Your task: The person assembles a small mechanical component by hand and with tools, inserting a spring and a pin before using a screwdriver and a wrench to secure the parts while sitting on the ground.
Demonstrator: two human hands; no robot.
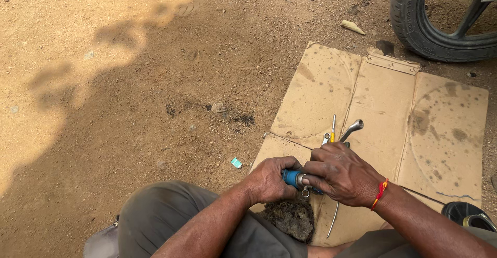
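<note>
Blue-handled tool (pixel 293 178) sits gripped between both hands, low over the near edge of a stained cardboard sheet (pixel 393 113). Left hand (pixel 269 179) is wrapped tight round the handle; right hand (pixel 341 174) pinches its metal end. Spanners (pixel 350 130) lie just beyond. A tyre (pixel 422 25) stands far right on sandy ground (pixel 114 87).

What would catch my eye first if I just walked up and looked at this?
Probably the two hands low in the middle: the left hand and right hand both grip a blue-handled tool. Under them lies a stained sheet of cardboard on the sandy ground, with metal wrenches on it. A black tyre stands in the top right corner.
</note>
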